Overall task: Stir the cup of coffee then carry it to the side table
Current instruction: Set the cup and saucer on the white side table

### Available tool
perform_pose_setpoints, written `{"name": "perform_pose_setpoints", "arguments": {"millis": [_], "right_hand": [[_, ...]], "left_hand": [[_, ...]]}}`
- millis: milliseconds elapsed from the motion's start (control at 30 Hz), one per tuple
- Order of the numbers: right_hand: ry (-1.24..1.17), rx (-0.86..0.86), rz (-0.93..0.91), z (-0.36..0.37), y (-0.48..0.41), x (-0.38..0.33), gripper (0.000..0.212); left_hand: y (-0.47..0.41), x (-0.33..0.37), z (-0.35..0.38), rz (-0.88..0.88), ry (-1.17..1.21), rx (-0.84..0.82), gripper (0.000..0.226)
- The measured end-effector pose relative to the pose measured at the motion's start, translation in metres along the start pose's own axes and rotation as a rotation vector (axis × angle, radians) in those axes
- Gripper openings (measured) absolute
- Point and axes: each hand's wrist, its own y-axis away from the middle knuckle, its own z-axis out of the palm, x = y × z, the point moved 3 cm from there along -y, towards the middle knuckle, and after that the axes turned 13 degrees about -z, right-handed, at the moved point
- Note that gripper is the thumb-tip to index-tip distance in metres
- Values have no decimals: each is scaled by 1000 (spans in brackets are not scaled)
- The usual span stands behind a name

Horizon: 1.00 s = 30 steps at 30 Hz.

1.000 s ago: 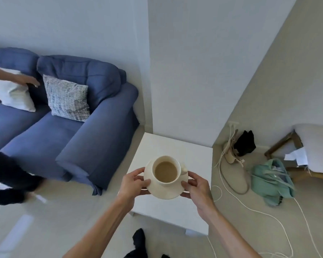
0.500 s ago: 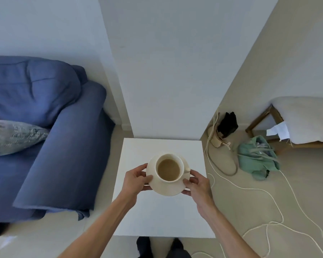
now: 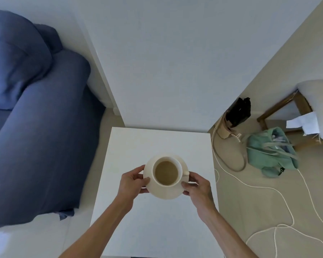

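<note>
A cream cup of milky coffee point(image 3: 166, 173) stands on a cream saucer point(image 3: 165, 192), its handle pointing right. My left hand point(image 3: 131, 182) grips the saucer's left rim and my right hand point(image 3: 197, 186) grips its right rim. Cup and saucer hang over the middle of the white square side table point(image 3: 138, 146); whether the saucer touches the tabletop I cannot tell. No spoon is visible.
A blue sofa point(image 3: 35, 138) stands just left of the table, and a white wall column rises behind it. On the floor to the right lie white cables point(image 3: 280, 198), a green bag point(image 3: 270, 155), a black item point(image 3: 239, 112) and a wooden stool point(image 3: 287, 107).
I have stepped closer, so the table now lies squarely below me and the sofa has slid left. The other person and the cushions have left the view. Both hands keep their hold on the saucer.
</note>
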Motion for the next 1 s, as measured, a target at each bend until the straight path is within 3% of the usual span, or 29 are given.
{"name": "perform_pose_setpoints", "arguments": {"millis": [467,1000], "right_hand": [[42,16,-8,23,-116,97,31],[156,41,-98,38,-180,122,27]], "left_hand": [[-153,-23,13,3,9,63,54],[-221,-3,18,53,-82,165,52]]}}
